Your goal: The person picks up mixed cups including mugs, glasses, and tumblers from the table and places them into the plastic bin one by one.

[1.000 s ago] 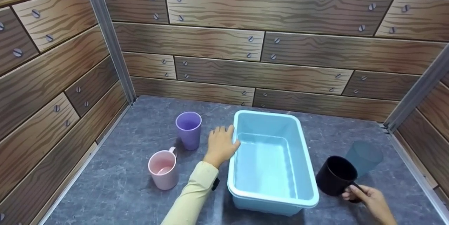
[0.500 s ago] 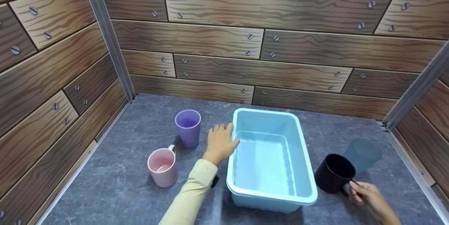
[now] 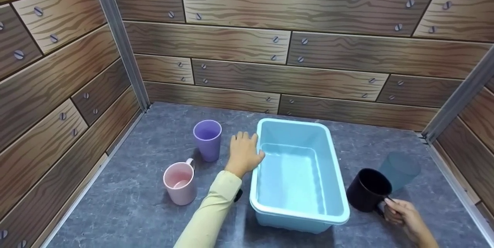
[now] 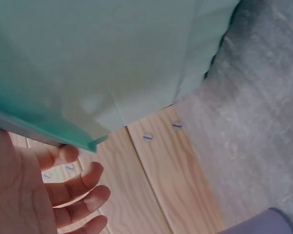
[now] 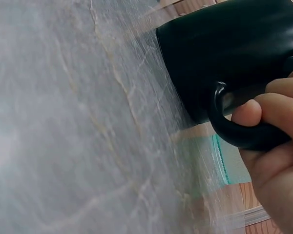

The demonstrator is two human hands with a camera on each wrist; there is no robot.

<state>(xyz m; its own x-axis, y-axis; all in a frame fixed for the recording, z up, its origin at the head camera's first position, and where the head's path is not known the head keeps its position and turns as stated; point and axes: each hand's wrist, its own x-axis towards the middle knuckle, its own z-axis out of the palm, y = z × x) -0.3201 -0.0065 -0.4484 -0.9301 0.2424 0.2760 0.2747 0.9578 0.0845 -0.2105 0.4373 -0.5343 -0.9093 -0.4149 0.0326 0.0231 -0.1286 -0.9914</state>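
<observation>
A light blue plastic tub [image 3: 299,219] stands in the middle of the table. My left hand [image 3: 244,155] lies at its left side, the thumb hooked over the rim and the loosely bent fingers along the outside. In the left wrist view the index finger touches the underside of the rim [image 4: 49,134]. To the right of the tub is a black mug [image 3: 364,194], upright, its base close to the table. My right hand [image 3: 407,217] grips the mug's handle [image 5: 244,136], with fingers curled through it.
Left of the tub stand a purple cup [image 3: 209,147] and, nearer me, a pink mug [image 3: 181,190]. A translucent dark teal cup [image 3: 401,170] is right behind the black mug. Wood-patterned walls [image 3: 239,45] enclose the grey table [image 3: 127,194] at the back and sides.
My right fingers have shifted and curled further round the black mug's handle. The left hand, tub and other cups hold their places; the head view tilts slightly.
</observation>
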